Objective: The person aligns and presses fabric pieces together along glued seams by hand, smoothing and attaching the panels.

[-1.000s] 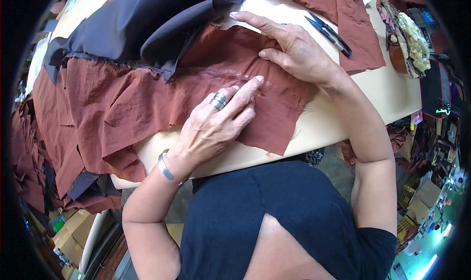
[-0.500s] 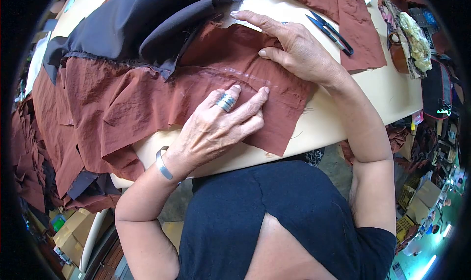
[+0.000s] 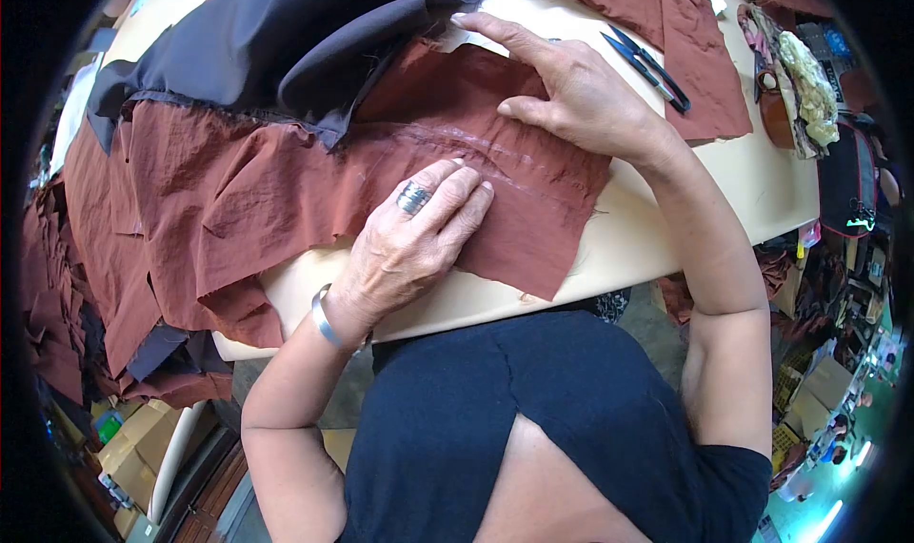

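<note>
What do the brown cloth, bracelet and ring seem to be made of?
Brown cloth: probably thin woven fabric, fairly matt, with creases and frayed edges; the fibre I can't tell. Bracelet: likely smooth metal, from its silvery shine. Ring: likely metal too, silvery with dark bands.

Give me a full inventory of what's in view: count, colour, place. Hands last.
work cloth: piece count unclear, reddish-brown, under both hands
dark cloth: piece count unclear, dark grey, table's upper left
table: one, cream, beneath the cloths
snips: one pair, dark, beyond the right hand
other cloth: piece count unclear, reddish-brown, beside the snips
ruffled bundle: one, cream, table's right end
cloth heap: piece count unclear, brown and dark, far left
cardboard boxes: several, brown, lower left
tube: one, white, by the boxes
clutter: uncountable, mixed, right edge
ring: count unclear, silver, left hand
bracelet: one, silver, left wrist
top: one, black, worn
hands: two, bare, on the work cloth
</note>
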